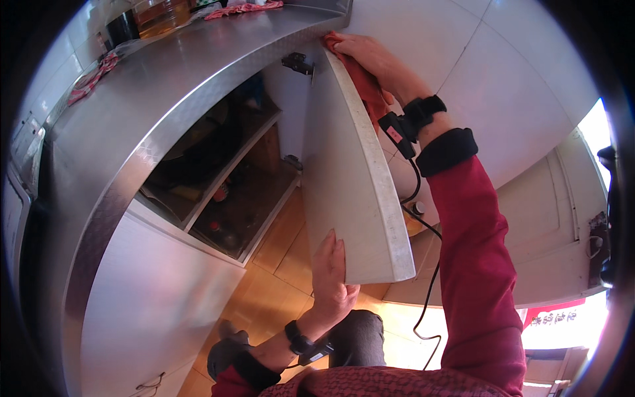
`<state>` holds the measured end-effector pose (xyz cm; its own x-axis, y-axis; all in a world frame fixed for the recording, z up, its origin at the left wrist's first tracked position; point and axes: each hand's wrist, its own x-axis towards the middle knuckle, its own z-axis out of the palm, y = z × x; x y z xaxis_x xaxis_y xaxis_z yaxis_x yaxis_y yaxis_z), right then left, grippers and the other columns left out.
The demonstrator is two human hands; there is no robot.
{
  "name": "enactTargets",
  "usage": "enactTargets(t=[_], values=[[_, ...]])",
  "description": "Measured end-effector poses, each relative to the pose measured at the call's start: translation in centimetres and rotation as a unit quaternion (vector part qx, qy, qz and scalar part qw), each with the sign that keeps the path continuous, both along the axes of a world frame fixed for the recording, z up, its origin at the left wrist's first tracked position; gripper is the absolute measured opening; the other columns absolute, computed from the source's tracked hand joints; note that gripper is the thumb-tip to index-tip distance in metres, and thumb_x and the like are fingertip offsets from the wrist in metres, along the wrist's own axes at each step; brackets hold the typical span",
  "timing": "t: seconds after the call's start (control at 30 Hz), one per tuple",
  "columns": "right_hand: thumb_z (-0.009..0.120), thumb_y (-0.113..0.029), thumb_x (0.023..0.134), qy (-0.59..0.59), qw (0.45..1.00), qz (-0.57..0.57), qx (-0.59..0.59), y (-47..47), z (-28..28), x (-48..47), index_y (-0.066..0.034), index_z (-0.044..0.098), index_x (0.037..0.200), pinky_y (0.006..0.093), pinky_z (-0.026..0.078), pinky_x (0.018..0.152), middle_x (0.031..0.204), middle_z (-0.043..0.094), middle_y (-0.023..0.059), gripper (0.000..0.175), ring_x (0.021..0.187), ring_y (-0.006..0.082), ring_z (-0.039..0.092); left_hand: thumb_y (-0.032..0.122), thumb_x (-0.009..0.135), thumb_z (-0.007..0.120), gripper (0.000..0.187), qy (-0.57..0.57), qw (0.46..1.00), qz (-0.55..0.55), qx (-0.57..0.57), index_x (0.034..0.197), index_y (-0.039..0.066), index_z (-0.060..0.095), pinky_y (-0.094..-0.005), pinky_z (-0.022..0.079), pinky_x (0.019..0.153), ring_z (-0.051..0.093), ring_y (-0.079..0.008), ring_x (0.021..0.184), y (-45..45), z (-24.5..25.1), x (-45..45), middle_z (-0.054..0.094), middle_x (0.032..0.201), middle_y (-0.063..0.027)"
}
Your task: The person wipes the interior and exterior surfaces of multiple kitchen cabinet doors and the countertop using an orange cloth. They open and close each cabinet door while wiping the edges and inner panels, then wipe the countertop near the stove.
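A white cabinet door (342, 173) stands swung out on its hinges (297, 63) below a stainless steel countertop (198, 54). With my left hand (331, 278) I grip the door's free edge low down, fingers flat on its inner face. Up at the hinge end, my right hand (364, 57) holds a red cloth (359, 74) against the top and outer side of the door. The cloth hangs down behind the door's edge, so part of it is hidden. Both wrists wear black straps with small devices.
Inside the cabinet, a shelf (238, 164) and dim items are visible. Bottles (161, 17) and red-patterned cloths (94, 77) line the countertop's back. A capped bottle (415, 213) stands behind the door. A black cable (429, 307) hangs beside my right sleeve. White tiles (446, 44) cover the wall.
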<state>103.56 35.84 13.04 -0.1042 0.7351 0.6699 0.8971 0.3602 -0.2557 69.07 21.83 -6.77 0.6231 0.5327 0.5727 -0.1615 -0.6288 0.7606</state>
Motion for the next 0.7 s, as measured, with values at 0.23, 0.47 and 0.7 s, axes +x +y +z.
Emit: enactTargets(t=[0.23, 0.47, 0.7], values=[[0.057, -0.012, 0.088, 0.133, 0.981, -0.137, 0.013, 3.0, -1.1, -0.5, -0.004, 0.071, 0.102, 0.0347, 0.051, 0.085, 0.102, 0.07, 0.0157, 0.021, 0.091, 0.0303, 0.065, -0.007, 0.081, 0.059, 0.075, -0.024, 1.0, 0.001, 0.005, 0.149, 0.0, 0.03, -0.0469, 0.043, 0.102, 0.048, -0.0451, 0.122, 0.4, -0.1, -0.2, 0.041, 0.141, -0.0285], [0.073, -0.011, 0.081, 0.436, 0.892, -0.12, 0.005, 7.4, -1.4, 2.9, 0.006, 0.07, 0.1, 0.0361, 0.054, 0.074, 0.093, 0.072, 0.0151, 0.026, 0.081, 0.0247, 0.068, -0.008, 0.079, 0.058, 0.078, -0.01, 1.0, 0.03, 0.002, 0.151, 0.003, 0.03, -0.0441, 0.042, 0.102, 0.046, -0.042, 0.124, 0.8, -0.5, -1.6, 0.039, 0.142, -0.0265], [0.072, -0.006, 0.083, 0.543, 0.827, -0.106, 0.103, 8.1, -2.3, 2.4, 0.0018, 0.07, 0.106, 0.0354, 0.055, 0.079, 0.099, 0.073, 0.0135, 0.025, 0.083, 0.0243, 0.069, -0.006, 0.082, 0.06, 0.074, -0.002, 1.0, 0.015, 0.028, 0.15, 0.005, 0.031, -0.0439, 0.043, 0.102, 0.046, -0.041, 0.122, 1.8, -1.0, -2.2, 0.039, 0.141, -0.0257]])
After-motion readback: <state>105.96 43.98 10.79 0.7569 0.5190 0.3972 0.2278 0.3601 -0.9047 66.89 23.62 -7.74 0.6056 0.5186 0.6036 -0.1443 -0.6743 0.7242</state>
